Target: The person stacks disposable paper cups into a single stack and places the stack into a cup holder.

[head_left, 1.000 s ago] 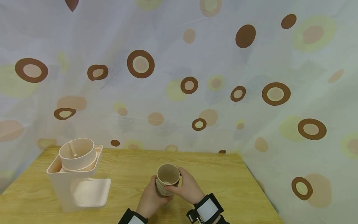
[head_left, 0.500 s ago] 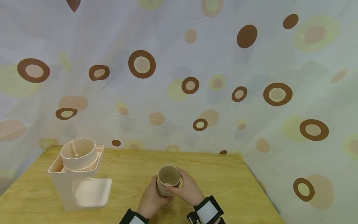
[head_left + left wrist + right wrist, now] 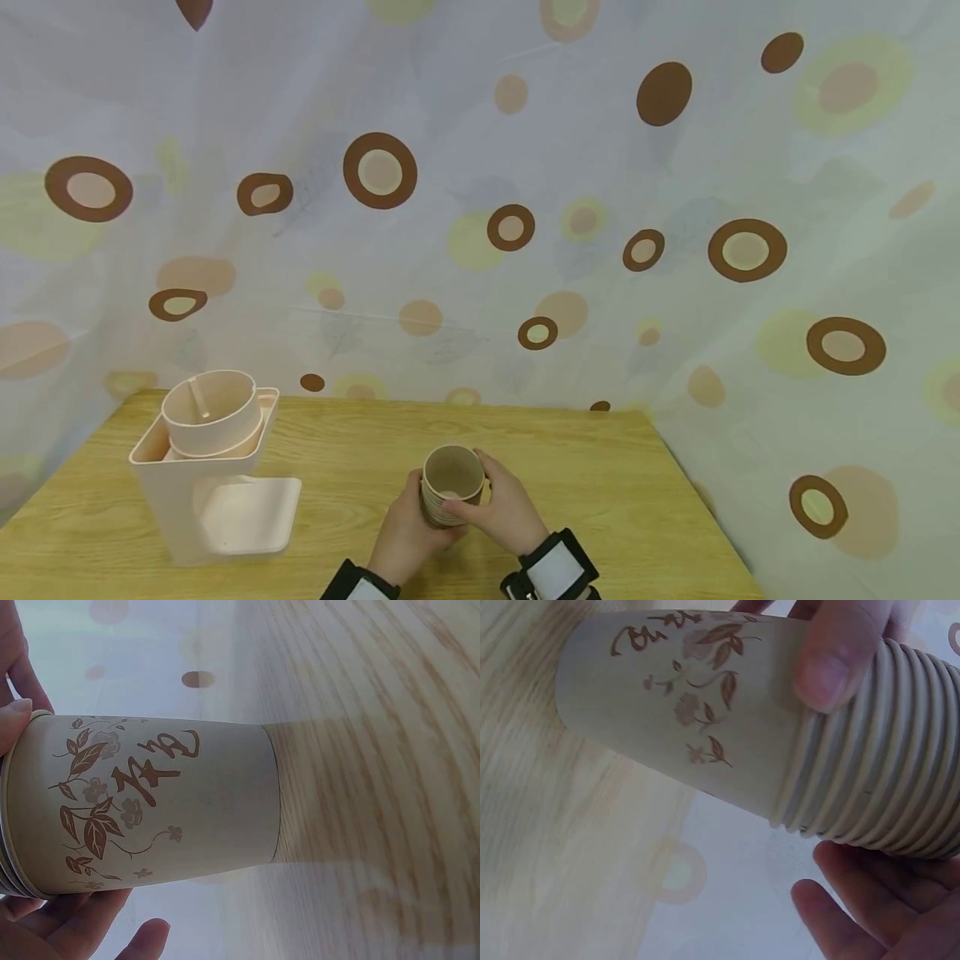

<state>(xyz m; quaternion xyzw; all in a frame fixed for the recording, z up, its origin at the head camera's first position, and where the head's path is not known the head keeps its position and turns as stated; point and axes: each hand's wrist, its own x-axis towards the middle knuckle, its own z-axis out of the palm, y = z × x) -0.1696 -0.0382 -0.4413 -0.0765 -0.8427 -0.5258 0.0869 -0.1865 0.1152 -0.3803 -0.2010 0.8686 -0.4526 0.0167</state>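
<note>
A stack of nested paper cups (image 3: pixel 438 503) stands near the middle front of the table, mouths up. My left hand (image 3: pixel 407 532) grips its left side, low down in the head view. Around the right side and near the top, my right hand (image 3: pixel 510 510) holds it, with the thumb across the front. In the left wrist view the lowest paper cup (image 3: pixel 217 802) shows brown leaves, flowers and writing, its base right at the wood. Many close-set rims (image 3: pixel 877 750) show in the right wrist view, with a thumb (image 3: pixel 838 664) pressed over them.
At the left stands a cream rectangular bin (image 3: pixel 168 508) with a round cream container (image 3: pixel 213 435) set in its top. A flat cream plate (image 3: pixel 251 517) juts from its right side. A patterned curtain (image 3: pixel 450 167) rises behind the wooden table (image 3: pixel 585 467).
Both hands keep the same hold on the cup stack. The whole view shifts slightly, with hands and stack a few pixels right and lower than one second ago.
</note>
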